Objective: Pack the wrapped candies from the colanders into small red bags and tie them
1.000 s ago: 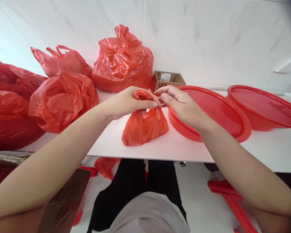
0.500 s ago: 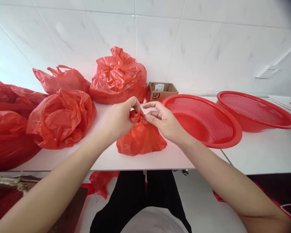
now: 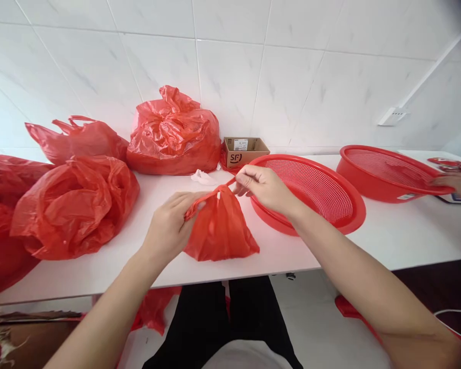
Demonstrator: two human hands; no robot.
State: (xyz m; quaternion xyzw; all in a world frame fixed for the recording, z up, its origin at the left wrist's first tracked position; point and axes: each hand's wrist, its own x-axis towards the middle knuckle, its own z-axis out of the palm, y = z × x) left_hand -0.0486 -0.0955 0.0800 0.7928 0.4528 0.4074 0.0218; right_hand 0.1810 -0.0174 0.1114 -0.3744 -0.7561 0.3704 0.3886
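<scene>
A small red plastic bag (image 3: 221, 230) stands on the white table (image 3: 407, 236) in front of me. My left hand (image 3: 171, 224) is closed on one handle strip at the bag's left top. My right hand (image 3: 259, 188) pinches the other handle strip and holds it taut up and to the right. The two strips meet in a knot at the bag's top.
Several bigger red bags (image 3: 77, 205) lie at the left and back (image 3: 174, 133). A small cardboard box (image 3: 245, 150) stands by the wall. Two red mesh baskets (image 3: 341, 197) (image 3: 388, 171) sit at the right; another person's hand (image 3: 459, 185) touches the far one. A white scrap (image 3: 202, 177) lies behind.
My hands have drawn apart, pulling the bag's handles taut to the sides. The view has shifted, and another person's hand has come into view at the far right.
</scene>
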